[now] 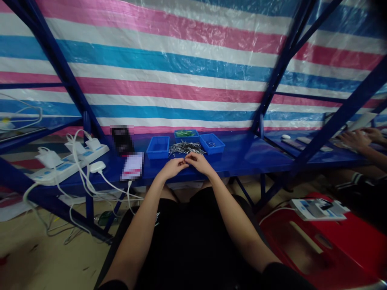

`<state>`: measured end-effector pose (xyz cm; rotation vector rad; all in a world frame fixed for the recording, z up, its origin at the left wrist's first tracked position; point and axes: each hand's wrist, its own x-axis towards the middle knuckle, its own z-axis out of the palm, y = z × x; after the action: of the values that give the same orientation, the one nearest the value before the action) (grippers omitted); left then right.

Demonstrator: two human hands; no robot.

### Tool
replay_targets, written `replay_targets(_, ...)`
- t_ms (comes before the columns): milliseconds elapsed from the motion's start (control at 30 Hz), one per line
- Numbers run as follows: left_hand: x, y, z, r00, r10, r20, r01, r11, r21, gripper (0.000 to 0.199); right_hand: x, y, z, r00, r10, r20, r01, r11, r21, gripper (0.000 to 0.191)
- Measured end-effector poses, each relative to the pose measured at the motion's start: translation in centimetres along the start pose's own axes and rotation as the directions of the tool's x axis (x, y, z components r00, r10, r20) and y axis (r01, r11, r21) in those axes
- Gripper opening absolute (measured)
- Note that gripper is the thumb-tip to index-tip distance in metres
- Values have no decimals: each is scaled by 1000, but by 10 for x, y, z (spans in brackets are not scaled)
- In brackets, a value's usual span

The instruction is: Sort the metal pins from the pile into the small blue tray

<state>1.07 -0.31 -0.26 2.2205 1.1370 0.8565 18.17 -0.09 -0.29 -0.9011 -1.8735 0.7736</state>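
My left hand point(174, 168) and my right hand point(197, 161) meet at the front of the blue table point(250, 155), fingertips pinched together. Whatever lies between the fingers is too small to make out. Just beyond them spreads a pile of thin metal and black pieces point(186, 148). To its left stands a blue bin point(158, 148) with nothing visible inside. A second blue bin point(216, 150) on the right has a few thin pieces in it. Behind the pile, a third blue bin point(186, 131) contains green items.
Left of the bins lie a phone point(133, 166) on a charging cable and a dark pixelated object point(121, 139). A white power strip point(71, 163) with chargers sits farther left. Blue frame posts rise on both sides. A co-worker's hands point(356, 139) are at far right, above a red stool point(335, 241).
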Motion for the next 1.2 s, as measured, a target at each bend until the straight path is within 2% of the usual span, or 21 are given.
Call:
replay_targets(100, -1, 2, -1, 1000, 6, -25, -7, 999, -40, 30, 0, 1, -1, 999, 4, -48, -4, 1000, 4, 17)
replay_targets(200, -2, 4, -6, 989, -3, -151, -13, 994, -104, 30, 0, 2, -2, 993, 25, -115, -25, 1000, 7, 19)
replay_targets(333, -2, 4, -10, 964, -53, -262, 13, 989, -150, 32, 0, 4, 1, 995, 11, -95, -17, 998, -57, 20)
replay_targets(533, 0, 1, -8, 960, -46, -275, -4, 984, -179, 31, -2, 5, 6, 999, -30, -17, 27, 988, -149, 19)
replay_targets(667, 1, -1, -6, 967, -65, -244, -10, 956, -294, 27, -2, 5, 6, 999, -39, 9, 40, 988, -146, 20)
replay_targets(800, 0, -3, -5, 970, -104, -221, 4, 911, -413, 27, -2, 2, 4, 998, -8, -61, 0, 992, -126, 25)
replay_targets(900, 0, -2, -5, 980, -67, -188, 4, 950, -313, 28, -1, 0, 2, 992, 5, -127, -18, 995, -96, 26)
replay_targets(1033, 0, -3, -5, 985, -15, -173, -11, 989, -150, 29, -1, 0, 2, 988, 2, -153, -18, 994, -106, 25)
replay_targets(1200, 0, -3, -4, 986, -1, -170, -22, 991, -134, 29, 0, 4, 4, 989, -48, -137, 21, 981, -192, 18)
